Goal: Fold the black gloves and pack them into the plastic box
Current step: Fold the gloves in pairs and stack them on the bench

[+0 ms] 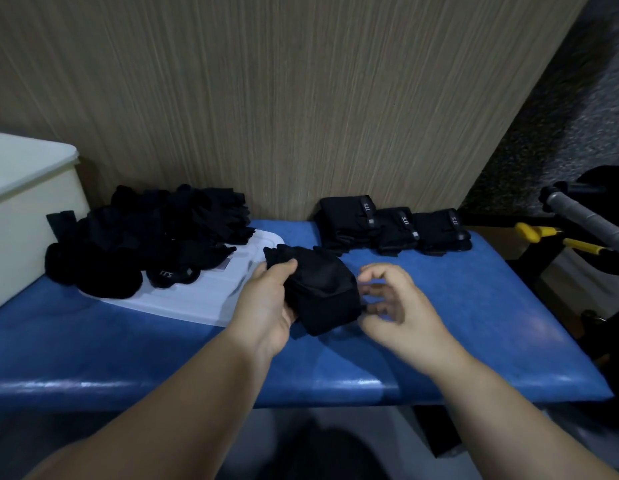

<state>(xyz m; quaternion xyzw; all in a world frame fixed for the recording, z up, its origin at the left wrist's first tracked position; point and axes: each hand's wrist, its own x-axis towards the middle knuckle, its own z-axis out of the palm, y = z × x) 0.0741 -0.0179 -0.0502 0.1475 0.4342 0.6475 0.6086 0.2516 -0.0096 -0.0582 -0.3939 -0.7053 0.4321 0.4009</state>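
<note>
Box [24,220] at my bench's [474,323] left edge, loose gloves [145,237] on the lid [197,299] beside it, folded gloves [394,226] back right, one glove [321,289] centre.

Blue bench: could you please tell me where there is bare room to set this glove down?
Free: the bench right of the right hand, in front of the folded gloves; the front strip below the white lid. Crowded: the lid under the glove pile, and that folded row.

I take this for a gym or therapy room: a blue padded vinyl bench [439,323] against a wood-grain wall panel [301,98], with a grey-gripped bar [581,216] and yellow-handled gear [536,232] on the right.
</note>
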